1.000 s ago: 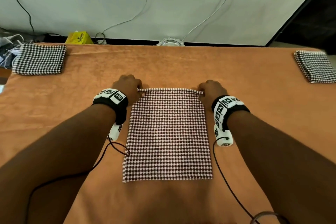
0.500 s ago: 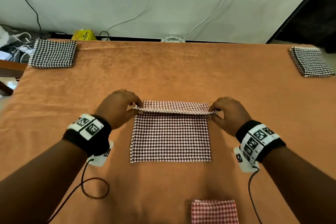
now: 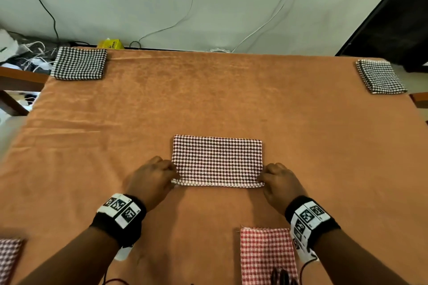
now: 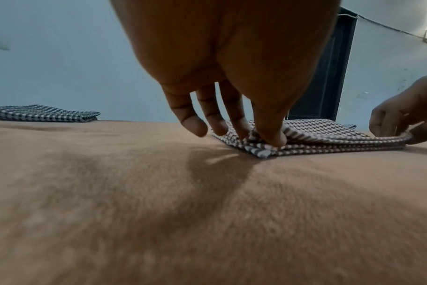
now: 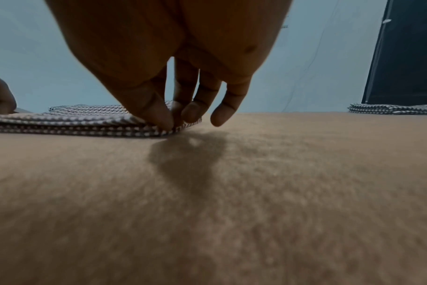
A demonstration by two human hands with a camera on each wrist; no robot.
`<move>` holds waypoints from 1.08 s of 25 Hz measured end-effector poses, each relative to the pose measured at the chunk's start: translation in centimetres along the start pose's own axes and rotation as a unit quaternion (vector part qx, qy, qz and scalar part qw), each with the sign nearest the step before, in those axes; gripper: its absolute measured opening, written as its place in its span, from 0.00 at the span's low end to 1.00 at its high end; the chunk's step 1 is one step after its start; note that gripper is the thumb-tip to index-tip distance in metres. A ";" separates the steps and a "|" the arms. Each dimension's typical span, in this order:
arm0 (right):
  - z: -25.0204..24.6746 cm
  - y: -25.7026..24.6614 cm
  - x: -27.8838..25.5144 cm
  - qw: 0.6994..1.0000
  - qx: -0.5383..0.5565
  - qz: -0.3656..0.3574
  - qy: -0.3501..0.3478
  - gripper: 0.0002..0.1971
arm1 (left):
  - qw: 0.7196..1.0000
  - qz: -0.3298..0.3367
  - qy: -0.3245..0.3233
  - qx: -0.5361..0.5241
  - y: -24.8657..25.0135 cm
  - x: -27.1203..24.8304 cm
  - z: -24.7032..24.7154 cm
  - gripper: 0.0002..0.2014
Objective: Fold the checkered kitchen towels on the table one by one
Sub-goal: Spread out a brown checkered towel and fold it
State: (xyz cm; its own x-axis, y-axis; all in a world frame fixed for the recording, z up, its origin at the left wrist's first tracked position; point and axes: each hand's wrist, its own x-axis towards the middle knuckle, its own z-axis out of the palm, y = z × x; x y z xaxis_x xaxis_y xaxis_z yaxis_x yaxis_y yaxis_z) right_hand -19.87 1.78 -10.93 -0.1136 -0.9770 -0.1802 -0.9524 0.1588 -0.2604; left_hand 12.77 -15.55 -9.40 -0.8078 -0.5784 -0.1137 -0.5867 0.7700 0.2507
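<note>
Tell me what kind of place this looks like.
Probably a makeshift recording setup in a plain room, not a real kitchen: a table under an orange cloth, folded checkered towels set at its corners, loose cables hanging down the bare wall, and tagged wristbands on both arms.

Woven matt cloth towel (image 3: 217, 161) on fuzzy, napped tablecloth (image 3: 208, 99).

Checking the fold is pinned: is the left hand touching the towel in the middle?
Touching. The left wrist view shows the left hand pinching the corner of the towel between thumb and fingers.
</note>
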 end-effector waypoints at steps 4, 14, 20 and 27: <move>-0.8 -0.9 -0.4 0.999 -0.004 0.043 0.004 0.15 | 1.000 -0.002 0.012 0.016 0.0 -0.2 -0.9 0.17; 0.0 -9.9 7.4 0.993 -0.030 0.015 -0.111 0.39 | 0.983 0.032 -0.168 0.061 4.1 8.2 1.0 0.57; 1.9 -6.2 7.7 0.992 -0.055 0.026 -0.115 0.38 | 0.983 0.006 -0.147 0.113 2.2 7.6 3.1 0.54; 0.9 -2.2 6.3 0.983 -0.038 0.140 -0.112 0.39 | 0.984 -0.074 -0.149 0.064 -0.4 6.0 2.4 0.49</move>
State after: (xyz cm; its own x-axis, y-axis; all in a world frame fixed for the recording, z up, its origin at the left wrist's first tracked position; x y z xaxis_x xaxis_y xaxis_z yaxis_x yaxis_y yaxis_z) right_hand -18.19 -4.59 -12.33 -0.3173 -0.8399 -0.4403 -0.9121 0.3974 -0.1007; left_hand 8.04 -18.72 -12.46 -0.6821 -0.5977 -0.4213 -0.6868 0.7215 0.0883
